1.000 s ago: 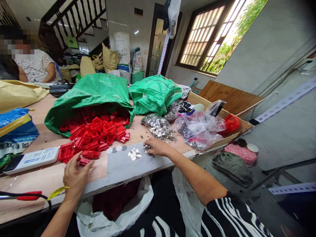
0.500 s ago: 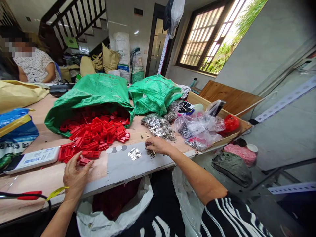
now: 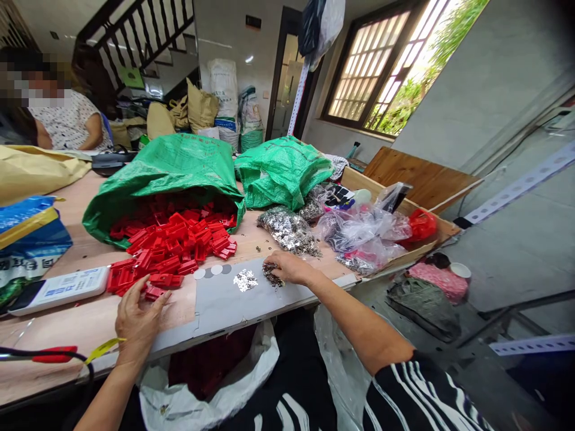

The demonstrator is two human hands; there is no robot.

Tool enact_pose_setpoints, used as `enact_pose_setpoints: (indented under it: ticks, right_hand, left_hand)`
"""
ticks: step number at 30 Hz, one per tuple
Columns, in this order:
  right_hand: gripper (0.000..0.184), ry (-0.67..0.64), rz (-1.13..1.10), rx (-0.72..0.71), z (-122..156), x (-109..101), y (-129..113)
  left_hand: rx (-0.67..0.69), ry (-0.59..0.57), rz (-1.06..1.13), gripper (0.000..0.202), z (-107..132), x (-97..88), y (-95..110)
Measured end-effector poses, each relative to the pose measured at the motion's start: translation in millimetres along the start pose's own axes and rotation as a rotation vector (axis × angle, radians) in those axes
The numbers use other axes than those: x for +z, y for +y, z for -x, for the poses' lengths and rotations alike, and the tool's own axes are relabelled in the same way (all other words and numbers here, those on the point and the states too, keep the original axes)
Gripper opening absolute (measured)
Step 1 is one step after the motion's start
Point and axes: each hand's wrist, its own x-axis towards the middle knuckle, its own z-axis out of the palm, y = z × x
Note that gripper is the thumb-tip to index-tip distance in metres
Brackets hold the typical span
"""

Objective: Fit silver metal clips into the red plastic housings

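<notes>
My left hand point(image 3: 137, 320) rests at the near edge of a heap of red plastic pieces point(image 3: 179, 239). Its thumb and fingers are apart, with one loose red piece point(image 3: 154, 293) lying between them. My right hand point(image 3: 290, 267) is bent down over a small pile of dark metal parts point(image 3: 272, 275) on a grey sheet point(image 3: 224, 305). Its fingertips are pinched together in that pile, and what they grip is mostly hidden. Left of this pile lies a flat heap of shiny silver pieces point(image 3: 245, 280).
A green sack point(image 3: 179, 161) spills the red pieces; another green sack point(image 3: 283, 167) lies beside it. Clear bags point(image 3: 287, 230) of metal parts and a wooden tray point(image 3: 404, 257) stand right. A white-blue box point(image 3: 63, 291) lies left. A person point(image 3: 67, 120) sits behind. An open white sack point(image 3: 157, 395) hangs below the edge.
My right hand has shifted slightly left and down over the dark metal parts. My left hand stays in place by the red pieces. The view has moved very slightly.
</notes>
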Motion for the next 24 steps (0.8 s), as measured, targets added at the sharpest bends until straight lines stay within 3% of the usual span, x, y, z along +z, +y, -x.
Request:
enact_pose_setpoints:
  ticks: [12,16,24]
  right_hand:
    - [0.018,0.035,-0.023,0.008,-2.1,-3.1,0.0]
    - [0.019,0.035,-0.023,-0.013,-4.1,4.2,-0.5]
    - [0.025,0.024,-0.037,-0.054,-0.9,-1.6,1.1]
  left_hand:
    - [-0.017,-0.005,0.006,0.058,-0.6,-1.0,1.2]
    - [-0.036,-0.012,0.005,0.058,-0.6,-1.4,2.2]
    - [-0.053,-0.024,0.016,0.057,-0.5,-2.0,3.1]
